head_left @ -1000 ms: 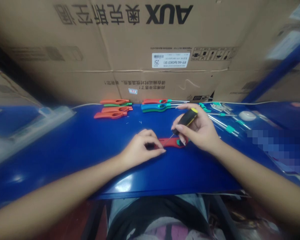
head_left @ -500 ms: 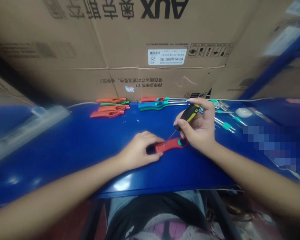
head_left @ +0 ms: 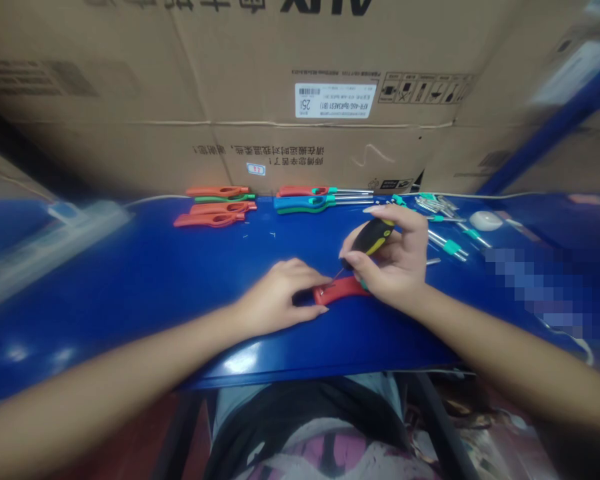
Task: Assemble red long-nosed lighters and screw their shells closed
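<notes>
On the blue table a red lighter handle [head_left: 343, 289] lies in front of me, its right end partly covered by my right hand. Fingers and thumb of my left hand [head_left: 285, 297] pinch the handle's left end. My right hand [head_left: 397, 257] is closed around a black and yellow screwdriver [head_left: 373, 239]. The tool tilts down to the left, and its thin shaft meets the handle close to my left fingertips. Whether the tip sits in a screw or a slot is too small to tell.
Orange and green handle shells [head_left: 213, 215] lie at the back left. Red and blue lighters with metal tubes [head_left: 305, 201] are behind my hands. Metal tubes with teal collars [head_left: 450, 247] and a white rounded object [head_left: 485, 221] lie right. A power strip [head_left: 75, 233] is left; a cardboard box [head_left: 250, 80] stands behind.
My right hand and the screwdriver have shifted slightly left, with the tip now nearer the handle's left end. My left hand keeps its hold. The camera view has tipped slightly downward.
</notes>
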`<state>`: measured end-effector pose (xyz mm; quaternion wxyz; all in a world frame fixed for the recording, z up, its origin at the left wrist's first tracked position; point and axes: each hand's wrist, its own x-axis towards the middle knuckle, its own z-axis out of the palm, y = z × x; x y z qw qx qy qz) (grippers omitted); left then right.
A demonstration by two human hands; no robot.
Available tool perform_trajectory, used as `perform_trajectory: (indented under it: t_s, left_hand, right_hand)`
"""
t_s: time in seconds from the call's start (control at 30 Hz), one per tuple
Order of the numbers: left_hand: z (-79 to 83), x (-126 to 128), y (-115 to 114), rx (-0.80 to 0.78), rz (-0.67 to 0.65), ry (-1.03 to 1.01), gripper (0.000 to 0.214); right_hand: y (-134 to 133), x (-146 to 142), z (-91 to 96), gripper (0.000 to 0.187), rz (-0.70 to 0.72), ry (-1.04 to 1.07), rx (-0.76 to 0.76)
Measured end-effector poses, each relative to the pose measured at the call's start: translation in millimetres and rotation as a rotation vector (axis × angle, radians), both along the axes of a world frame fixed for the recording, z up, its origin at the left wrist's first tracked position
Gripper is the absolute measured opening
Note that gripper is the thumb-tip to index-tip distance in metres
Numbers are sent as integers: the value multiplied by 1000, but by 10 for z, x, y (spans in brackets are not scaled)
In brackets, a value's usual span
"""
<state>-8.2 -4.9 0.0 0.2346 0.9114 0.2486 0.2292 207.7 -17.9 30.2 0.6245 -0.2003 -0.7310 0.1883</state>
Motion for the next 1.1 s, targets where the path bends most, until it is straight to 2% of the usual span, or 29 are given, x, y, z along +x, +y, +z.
perform_trajectory:
  t_s: [0.13, 0.27, 0.47, 0.57, 0.7, 0.77, 0.83, 0.93, 1.0, 1.1]
  left_hand:
    - [-16, 4, 2, 16, -1, -1, 41]
    - [-13, 6, 0, 27, 2, 3, 40]
    - [-29, 46, 17, 32, 15, -11, 34]
    - [-60, 90, 36, 68, 30, -34, 33]
    - [-70, 159, 58, 106, 47, -33, 25]
    - [-42, 201, 71, 108, 57, -19, 24]
    - [4, 251, 91, 96, 62, 7, 24]
    - [66, 329, 133, 49, 70, 60, 22]
    - [70, 368, 163, 18, 74, 74, 20]
    - [11, 389, 198, 10, 64, 18, 26]
  right_hand:
    - [1, -3, -11, 54, -16, -49, 54]
    - [-10, 25, -30, 58, 43, -126, 71]
    - [-63, 93, 146, 52, 102, -359, -89]
    - [5, 101, 242, 49, -12, -461, -103]
    - [155, 115, 348, 43, -258, -615, 61]
    - [207, 130, 420, 41, -320, -677, 112]
    - [237, 145, 492, 39, -281, -720, 79]
    - [259, 169, 538, 41, -143, -731, 5]
    - [266, 193, 504, 38, -159, -696, 75]
    - [248, 236, 407, 40, -263, -629, 334]
